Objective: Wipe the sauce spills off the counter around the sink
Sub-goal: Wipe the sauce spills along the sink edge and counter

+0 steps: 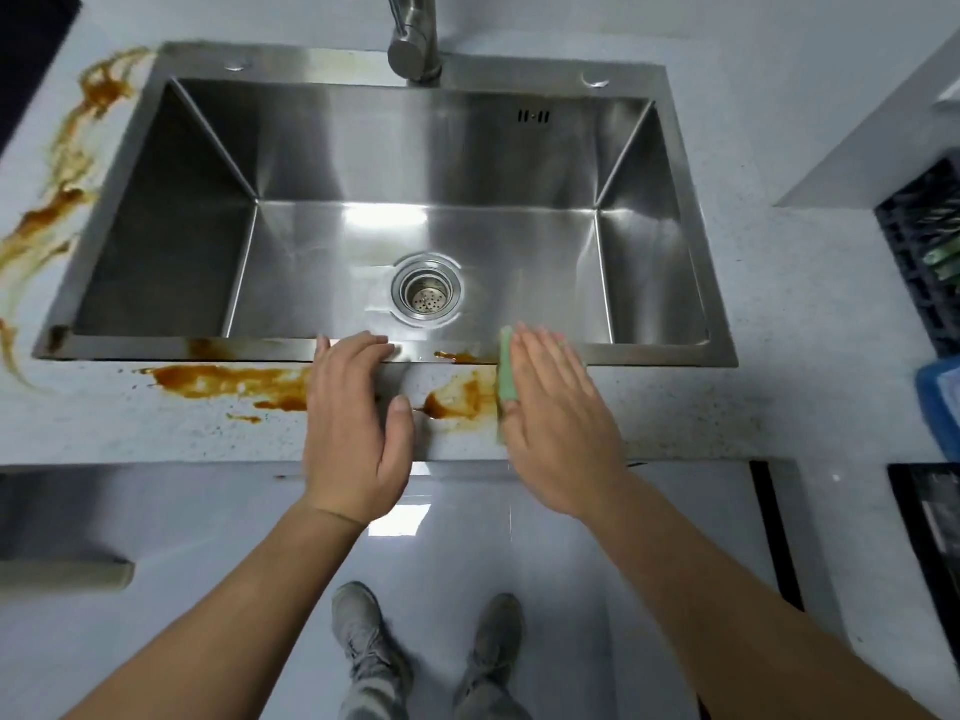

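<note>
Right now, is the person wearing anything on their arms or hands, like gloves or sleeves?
No. The left hand and right hand are bare, with no gloves, rings or watch showing. Both forearms are bare too, with no sleeves in view. The fingers have short, plain nails.

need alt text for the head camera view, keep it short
A right hand presses a green sponge onto brown sauce on the counter in front of a steel sink. The left hand rests open on the sink's front edge; more sauce streaks the counter's left side.
</note>
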